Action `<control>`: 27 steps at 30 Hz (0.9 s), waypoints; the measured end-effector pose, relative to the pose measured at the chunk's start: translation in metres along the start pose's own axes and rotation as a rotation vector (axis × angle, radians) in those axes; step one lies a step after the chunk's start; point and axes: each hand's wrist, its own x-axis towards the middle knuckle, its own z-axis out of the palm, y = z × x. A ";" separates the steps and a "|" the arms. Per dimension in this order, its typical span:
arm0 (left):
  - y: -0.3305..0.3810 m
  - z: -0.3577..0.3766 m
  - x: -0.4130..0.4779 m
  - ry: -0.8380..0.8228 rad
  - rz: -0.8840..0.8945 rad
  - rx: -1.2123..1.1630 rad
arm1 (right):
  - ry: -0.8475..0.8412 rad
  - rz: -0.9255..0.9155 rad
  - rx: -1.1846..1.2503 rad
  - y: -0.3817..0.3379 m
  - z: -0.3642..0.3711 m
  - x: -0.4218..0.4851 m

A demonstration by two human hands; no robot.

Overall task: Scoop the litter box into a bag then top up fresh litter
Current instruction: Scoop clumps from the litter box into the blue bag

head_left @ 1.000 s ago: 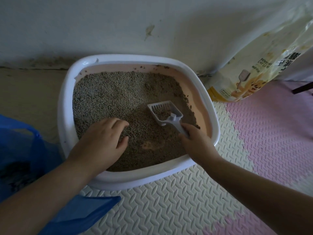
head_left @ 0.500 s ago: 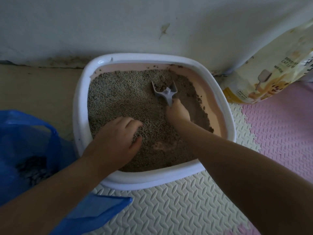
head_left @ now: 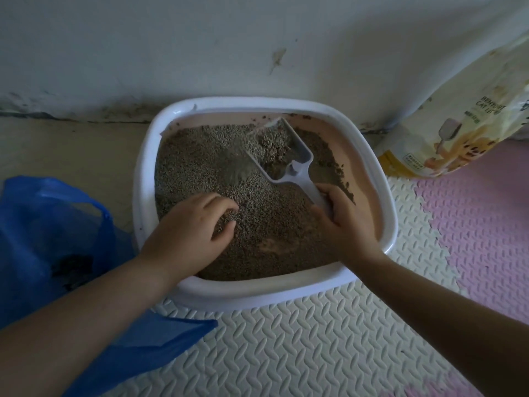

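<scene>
One litter box (head_left: 266,293), white-rimmed, stands against the wall. One scoop (head_left: 282,151) is in it, over the far right corner, loaded with granules. Two hands are inside the box: one left hand (head_left: 186,236) at the near left, one right hand (head_left: 343,222) at the near right edge. One blue plastic bag (head_left: 48,239) lies off the left edge of the box; the blue sheet at the near left corner seems to be part of it, though the forearm hides the join. One yellow litter bag (head_left: 458,118) leans off the far right corner. Floor mat tiles come in two colours: cream (head_left: 300,353) and pink (head_left: 481,219).
</scene>
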 end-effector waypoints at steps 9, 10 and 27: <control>-0.001 -0.008 -0.020 0.024 -0.061 -0.004 | -0.059 -0.043 0.138 0.019 -0.030 -0.018; -0.002 -0.008 -0.023 0.017 -0.069 0.007 | -0.079 -0.043 0.129 0.021 -0.033 -0.017; -0.018 -0.009 -0.045 0.004 -0.167 0.248 | -0.152 -0.051 0.056 0.052 -0.039 0.027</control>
